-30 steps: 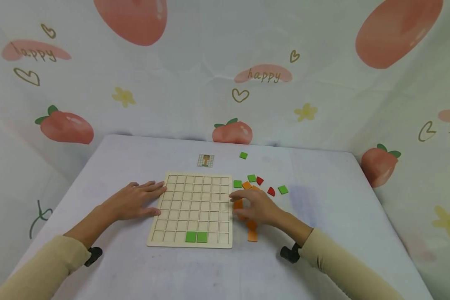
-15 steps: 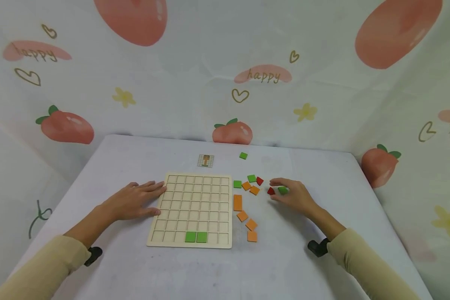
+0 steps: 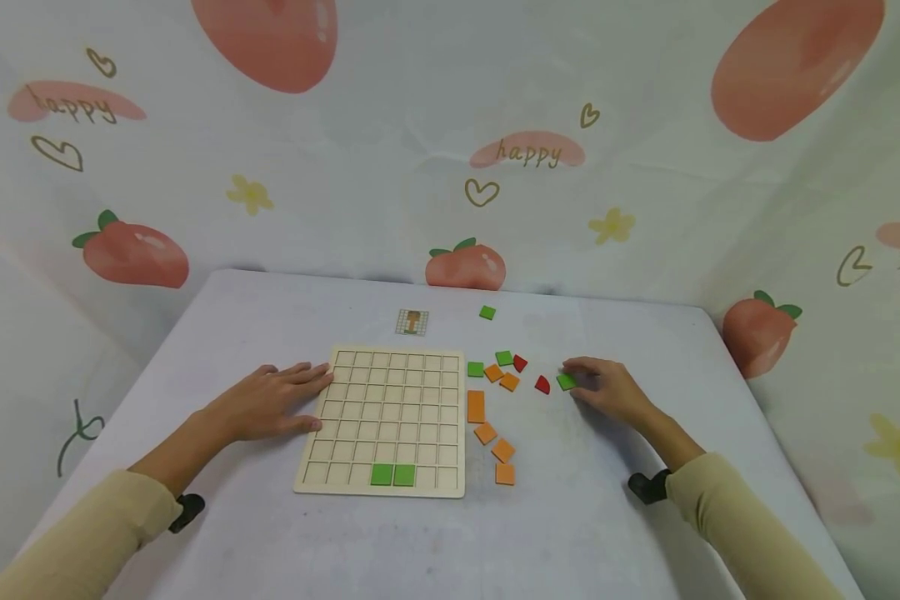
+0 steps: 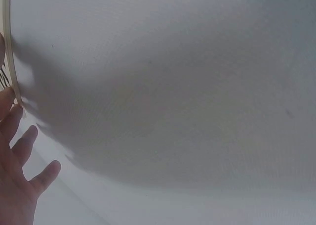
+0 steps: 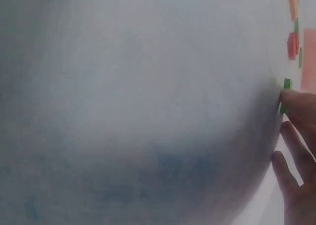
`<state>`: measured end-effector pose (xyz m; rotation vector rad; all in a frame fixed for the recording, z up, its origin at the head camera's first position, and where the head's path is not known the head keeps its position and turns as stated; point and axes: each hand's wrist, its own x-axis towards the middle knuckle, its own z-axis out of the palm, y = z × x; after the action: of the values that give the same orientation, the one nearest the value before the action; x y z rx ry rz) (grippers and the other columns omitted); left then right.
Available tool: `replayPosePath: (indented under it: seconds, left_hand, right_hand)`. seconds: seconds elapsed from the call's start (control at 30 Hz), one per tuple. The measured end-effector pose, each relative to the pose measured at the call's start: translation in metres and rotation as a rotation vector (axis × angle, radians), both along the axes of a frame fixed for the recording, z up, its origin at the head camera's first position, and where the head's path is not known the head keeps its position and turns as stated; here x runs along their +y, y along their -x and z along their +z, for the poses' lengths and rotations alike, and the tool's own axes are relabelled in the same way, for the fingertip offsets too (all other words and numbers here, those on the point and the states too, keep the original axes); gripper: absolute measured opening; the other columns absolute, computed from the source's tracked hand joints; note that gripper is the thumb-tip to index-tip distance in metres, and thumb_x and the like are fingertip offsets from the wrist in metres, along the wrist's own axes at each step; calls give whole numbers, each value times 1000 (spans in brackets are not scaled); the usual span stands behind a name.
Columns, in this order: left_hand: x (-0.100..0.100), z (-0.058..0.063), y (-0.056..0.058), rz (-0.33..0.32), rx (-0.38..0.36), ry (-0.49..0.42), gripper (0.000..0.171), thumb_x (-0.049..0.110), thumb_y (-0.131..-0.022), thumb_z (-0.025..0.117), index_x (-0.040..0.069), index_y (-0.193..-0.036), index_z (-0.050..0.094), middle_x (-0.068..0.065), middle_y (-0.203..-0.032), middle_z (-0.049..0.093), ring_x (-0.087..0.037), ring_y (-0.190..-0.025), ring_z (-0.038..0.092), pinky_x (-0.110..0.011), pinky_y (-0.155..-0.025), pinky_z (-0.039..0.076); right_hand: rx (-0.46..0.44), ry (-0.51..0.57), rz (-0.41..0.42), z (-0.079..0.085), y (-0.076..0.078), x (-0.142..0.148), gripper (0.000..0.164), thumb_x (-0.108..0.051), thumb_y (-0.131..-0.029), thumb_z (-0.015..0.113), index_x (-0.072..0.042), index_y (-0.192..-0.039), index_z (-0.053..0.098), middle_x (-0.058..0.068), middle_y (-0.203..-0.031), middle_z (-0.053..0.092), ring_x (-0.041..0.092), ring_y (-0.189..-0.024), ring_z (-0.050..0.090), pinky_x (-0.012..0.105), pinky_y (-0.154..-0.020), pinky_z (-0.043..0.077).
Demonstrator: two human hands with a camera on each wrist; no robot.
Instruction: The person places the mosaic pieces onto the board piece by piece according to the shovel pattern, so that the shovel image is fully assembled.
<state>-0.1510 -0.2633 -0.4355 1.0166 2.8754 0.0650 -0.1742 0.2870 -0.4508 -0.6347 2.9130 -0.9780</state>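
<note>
Plain beige long sleeves (image 3: 82,529); small black rounded camera (image 3: 187,512) at each cuff (image 3: 156,490); left hand (image 3: 270,402), right hand (image 3: 607,389) bare.

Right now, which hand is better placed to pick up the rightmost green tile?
The right hand, probably: it is at that green tile, while the left hand touches the board at its left edge.

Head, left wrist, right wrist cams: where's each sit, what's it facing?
Head: worn on head, facing forward and down at the board; left hand, right hand and both sleeves show.
Left wrist: on that wrist, mostly tabletop; left hand and board edge at frame left.
Right wrist: on that wrist, mostly tabletop; right hand and green tile at frame right.
Head and right wrist share that tile.
</note>
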Motion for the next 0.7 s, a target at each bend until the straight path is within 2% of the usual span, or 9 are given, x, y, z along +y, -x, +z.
replayPosePath:
  seconds: [0.4, 0.7]
  left_hand:
    - [0, 2, -2, -11, 14, -18, 77, 61, -92, 58, 9, -148, 49, -9, -151, 48, -36, -134, 49, -59, -95, 44]
    - [-1, 0, -1, -6, 16, -8, 77, 61, -92, 58, 10, -148, 48, -9, -151, 48, -36, -134, 48, -59, -95, 43]
  right_hand:
    - [7, -6, -47, -5, -1, 1, 41, 11, -82, 71, 5, -122, 65, 19, -118, 70, 36, -109, 65, 55, -97, 47]
    - [20, 10, -47, -8, 0, -2, 39, 10, -83, 72, 5, -121, 66, 18, -116, 71, 36, -110, 65, 54, -96, 48]
